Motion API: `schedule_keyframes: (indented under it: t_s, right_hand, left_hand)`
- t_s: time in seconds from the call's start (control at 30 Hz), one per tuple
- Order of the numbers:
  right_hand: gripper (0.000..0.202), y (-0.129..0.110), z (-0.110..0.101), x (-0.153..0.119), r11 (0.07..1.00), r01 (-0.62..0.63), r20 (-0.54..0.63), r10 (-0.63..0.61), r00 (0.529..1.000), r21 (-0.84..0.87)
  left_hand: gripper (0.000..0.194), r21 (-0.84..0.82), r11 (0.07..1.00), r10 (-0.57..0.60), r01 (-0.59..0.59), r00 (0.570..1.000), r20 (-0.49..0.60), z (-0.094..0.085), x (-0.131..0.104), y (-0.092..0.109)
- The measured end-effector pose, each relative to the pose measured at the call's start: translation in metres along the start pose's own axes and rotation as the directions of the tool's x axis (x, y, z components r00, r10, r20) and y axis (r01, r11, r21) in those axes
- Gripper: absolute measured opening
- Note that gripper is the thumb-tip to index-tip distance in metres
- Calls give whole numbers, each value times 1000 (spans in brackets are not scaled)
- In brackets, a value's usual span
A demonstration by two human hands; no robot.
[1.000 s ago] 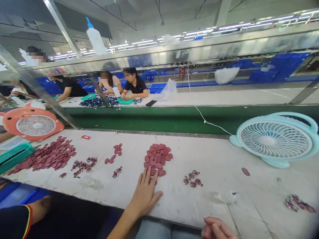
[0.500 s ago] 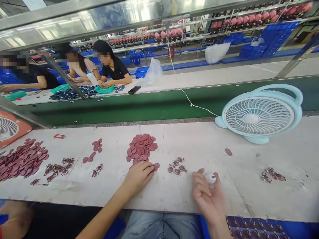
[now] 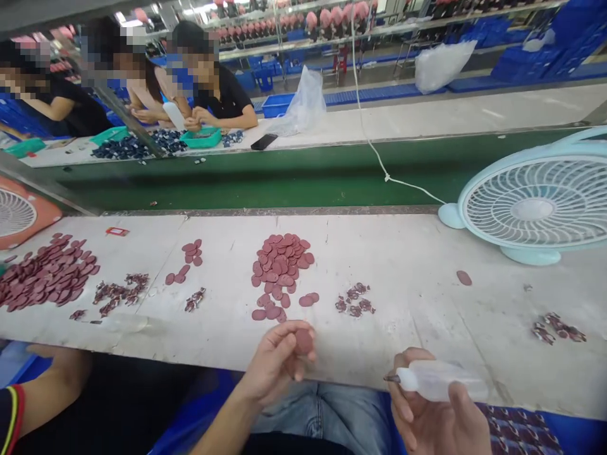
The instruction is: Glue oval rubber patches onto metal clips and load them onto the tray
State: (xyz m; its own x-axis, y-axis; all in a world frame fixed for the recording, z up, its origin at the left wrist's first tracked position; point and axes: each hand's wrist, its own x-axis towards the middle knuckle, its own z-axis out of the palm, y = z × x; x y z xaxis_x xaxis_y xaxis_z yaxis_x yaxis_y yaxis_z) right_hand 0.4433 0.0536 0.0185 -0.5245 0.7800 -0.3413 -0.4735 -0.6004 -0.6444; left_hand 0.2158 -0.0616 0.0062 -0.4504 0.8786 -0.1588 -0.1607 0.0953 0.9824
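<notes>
Between the thumb and fingers of my left hand (image 3: 277,357) is a dark red oval disc (image 3: 304,342), held up just above the table's near edge. My right hand (image 3: 429,404) is wrapped around a translucent squeeze bottle (image 3: 448,379) lying sideways, its thin dark nozzle pointing left toward the disc but apart from it. Beyond my left hand lies a heap of similar red oval discs (image 3: 282,262), with several loose ones at its near side. A cluster of small shiny dark red and white pieces (image 3: 355,299) sits right of that heap.
A light blue fan (image 3: 533,205) stands at the right. More discs (image 3: 47,272) and another squeeze bottle (image 3: 126,323) are at the left, near a neighbour's arm (image 3: 50,385). One disc (image 3: 463,278) and small pieces (image 3: 559,328) lie on the right. Co-workers (image 3: 220,95) sit across.
My left hand has drawn back from the heap toward me and now holds up one disc. My right hand has turned, laying the bottle sideways, nozzle leftward. The view has shifted.
</notes>
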Motion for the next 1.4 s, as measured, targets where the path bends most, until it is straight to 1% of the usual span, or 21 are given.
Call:
schedule_keyframes:
  t_s: [0.03,0.07,0.1,0.13,0.17,0.23,0.3,0.37,0.57,0.73,0.83,0.9,0.97,1.03,1.13,1.17,1.2,1.23,1.3,1.37,1.4]
  right_hand:
    - [48,3,5,-3,999,8,11,-7,1000,-51]
    - [49,6,10,-6,995,10,15,-9,1000,-96]
    - [48,9,16,-8,990,14,9,-13,1000,-140]
    - [47,13,22,-11,983,36,-1,-37,999,-183]
    - [44,17,28,-13,973,62,-13,-66,998,-221]
    - [39,25,39,-17,952,117,-42,-134,990,-284]
    - [34,30,48,-19,932,161,-60,-190,980,-323]
    - [33,33,54,-20,925,174,-69,-208,976,-337]
    - [36,33,59,-10,954,96,-145,-142,979,-284]
    - [37,33,56,-9,946,107,-203,-175,963,-307]
    - [36,34,55,-13,929,139,-180,-211,961,-344]
    - [33,36,57,-17,900,200,-143,-273,951,-388]
    - [29,40,63,-22,842,298,-115,-386,915,-449]
    - [28,44,71,-25,758,394,-108,-516,850,-520]
    - [27,50,82,-29,638,461,-103,-646,757,-616]
    - [26,51,83,-30,610,468,-97,-668,738,-639]
    - [25,52,83,-30,597,465,-85,-668,739,-654]
    - [26,53,82,-31,599,452,-70,-649,758,-661]
    - [31,54,77,-32,641,394,-43,-556,830,-659]
    - [37,56,70,-35,703,301,-40,-424,905,-644]
    - [39,57,66,-37,729,258,-48,-370,928,-634]
  left_hand:
    - [34,-213,972,-93,95,995,16,9,-7,-5]
    - [30,-426,884,-183,190,981,59,16,-13,-8]
    - [29,-599,755,-248,268,962,118,23,-18,-11]
    - [28,-706,632,-282,321,943,176,28,-21,-12]
    - [28,-754,558,-291,346,933,212,32,-24,-13]
    - [25,-784,509,-286,355,929,235,36,-26,-13]
    - [22,-776,524,-278,350,932,232,38,-27,-14]
    - [24,-760,550,-275,347,934,228,38,-27,-15]
    - [18,-734,571,-341,368,919,195,37,-30,-15]
    - [41,-705,612,-304,359,929,209,34,-36,-10]
    - [36,-699,611,-314,372,924,217,35,-39,-11]
    - [32,-700,608,-302,374,925,232,37,-40,-11]
    - [31,-705,602,-283,374,926,250,40,-43,-12]
    - [32,-716,588,-262,375,926,270,43,-45,-12]
    - [36,-730,570,-237,377,926,294,46,-49,-13]
    - [36,-734,565,-233,378,926,297,46,-50,-13]
    - [37,-738,559,-231,379,925,300,46,-50,-14]
    - [37,-742,550,-231,382,924,305,46,-51,-14]
    - [37,-753,529,-226,391,921,319,46,-50,-14]
    - [36,-763,513,-218,394,919,328,46,-49,-14]
    - [35,-766,508,-214,394,919,331,46,-49,-13]
